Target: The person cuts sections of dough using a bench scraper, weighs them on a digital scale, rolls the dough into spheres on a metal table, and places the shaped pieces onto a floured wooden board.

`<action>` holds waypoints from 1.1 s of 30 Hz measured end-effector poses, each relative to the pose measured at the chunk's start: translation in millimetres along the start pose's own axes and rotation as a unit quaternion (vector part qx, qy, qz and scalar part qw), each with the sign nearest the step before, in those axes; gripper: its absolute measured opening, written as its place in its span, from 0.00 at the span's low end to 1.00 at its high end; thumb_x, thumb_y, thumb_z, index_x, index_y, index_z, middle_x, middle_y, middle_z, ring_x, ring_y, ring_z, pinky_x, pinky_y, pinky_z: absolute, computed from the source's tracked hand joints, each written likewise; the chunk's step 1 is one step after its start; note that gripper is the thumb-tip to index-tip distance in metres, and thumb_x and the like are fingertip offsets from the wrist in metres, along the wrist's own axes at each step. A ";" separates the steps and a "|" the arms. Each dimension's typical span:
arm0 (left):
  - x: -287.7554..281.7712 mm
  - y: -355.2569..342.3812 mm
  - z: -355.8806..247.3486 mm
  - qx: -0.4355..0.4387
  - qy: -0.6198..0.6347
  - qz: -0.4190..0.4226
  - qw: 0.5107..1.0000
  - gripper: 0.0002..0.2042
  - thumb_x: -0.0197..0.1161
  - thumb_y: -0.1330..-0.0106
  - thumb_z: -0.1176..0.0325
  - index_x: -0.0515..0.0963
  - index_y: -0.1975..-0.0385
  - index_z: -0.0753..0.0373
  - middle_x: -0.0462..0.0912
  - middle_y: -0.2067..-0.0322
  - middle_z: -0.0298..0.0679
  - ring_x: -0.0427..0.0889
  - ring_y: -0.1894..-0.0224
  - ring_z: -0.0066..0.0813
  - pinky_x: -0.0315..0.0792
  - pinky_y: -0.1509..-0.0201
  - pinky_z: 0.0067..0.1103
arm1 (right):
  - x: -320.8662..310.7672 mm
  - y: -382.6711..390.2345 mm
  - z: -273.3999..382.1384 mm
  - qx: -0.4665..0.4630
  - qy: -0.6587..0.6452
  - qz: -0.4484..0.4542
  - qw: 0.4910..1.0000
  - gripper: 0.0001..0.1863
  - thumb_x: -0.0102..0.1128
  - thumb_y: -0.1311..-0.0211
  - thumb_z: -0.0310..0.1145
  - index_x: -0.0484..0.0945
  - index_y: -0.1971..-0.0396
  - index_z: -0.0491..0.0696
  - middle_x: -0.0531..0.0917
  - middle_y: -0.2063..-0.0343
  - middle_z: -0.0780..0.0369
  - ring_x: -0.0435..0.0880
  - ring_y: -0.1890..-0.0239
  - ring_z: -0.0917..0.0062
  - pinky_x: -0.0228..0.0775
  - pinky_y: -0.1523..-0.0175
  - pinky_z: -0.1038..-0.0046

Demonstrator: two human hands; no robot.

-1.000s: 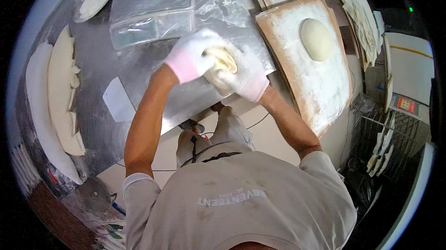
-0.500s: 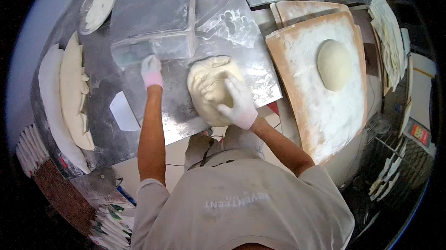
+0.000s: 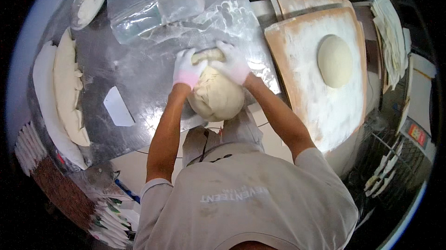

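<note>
Both my hands, in white gloves with pink cuffs, grip a large lump of pale dough near the front edge of the metal table. My left hand wraps the far left side of the lump, and my right hand wraps the far right side. Between them a rolled fold of dough bulges up at the far end. The nearer part of the lump is rounded, with creases on its top, and reaches the table edge. Parts of my fingers are hidden in or behind the dough.
A clear plastic box stands beyond my hands. A white scraper lies left, near two long dough strips and a bowl of flour. At right, a floured wooden board bears a smooth dough ball.
My left hand has left the clear box and come to the dough, and the box sits farther away. The dough's far end is now folded up between both hands.
</note>
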State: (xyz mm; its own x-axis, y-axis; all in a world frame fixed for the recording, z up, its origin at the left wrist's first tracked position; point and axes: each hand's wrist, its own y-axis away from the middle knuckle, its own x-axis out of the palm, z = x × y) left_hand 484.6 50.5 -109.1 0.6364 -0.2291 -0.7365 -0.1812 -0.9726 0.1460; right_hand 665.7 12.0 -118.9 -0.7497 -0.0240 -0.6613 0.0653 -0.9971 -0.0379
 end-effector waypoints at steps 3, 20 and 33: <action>-12.9 -15.4 -18.0 -0.036 -0.022 0.244 0.969 0.19 0.58 0.42 0.65 0.75 0.51 0.63 0.76 0.51 0.48 0.73 0.47 0.48 0.66 0.41 0.33 | -11.6 -0.1 17.5 -0.004 0.016 0.070 0.997 0.27 0.63 0.49 0.42 0.73 0.49 0.45 0.76 0.51 0.52 0.73 0.49 0.56 0.65 0.43 0.62; -82.7 44.9 -13.6 0.111 0.133 0.177 0.969 0.17 0.56 0.42 0.68 0.76 0.51 0.60 0.79 0.56 0.44 0.78 0.54 0.39 0.71 0.49 0.28 | -14.1 80.6 107.9 0.083 0.017 -0.024 0.996 0.25 0.61 0.54 0.28 0.74 0.51 0.46 0.78 0.54 0.51 0.77 0.50 0.59 0.70 0.47 0.64; -34.6 -2.7 81.5 0.180 -0.230 -0.108 0.950 0.29 0.60 0.47 0.55 0.71 0.43 0.56 0.65 0.39 0.49 0.60 0.36 0.49 0.50 0.31 0.38 | 99.2 4.3 82.7 -0.078 0.197 -0.049 0.976 0.34 0.53 0.48 0.35 0.63 0.39 0.41 0.62 0.37 0.47 0.60 0.35 0.54 0.46 0.30 0.59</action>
State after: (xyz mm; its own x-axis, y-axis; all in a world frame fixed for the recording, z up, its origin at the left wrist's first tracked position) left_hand 402.0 64.4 -137.8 0.3069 0.0970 -0.9468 -0.3805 -0.8993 -0.2155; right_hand 537.2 -0.6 -122.7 -0.4483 0.1313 -0.8842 0.1282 -0.9695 -0.2089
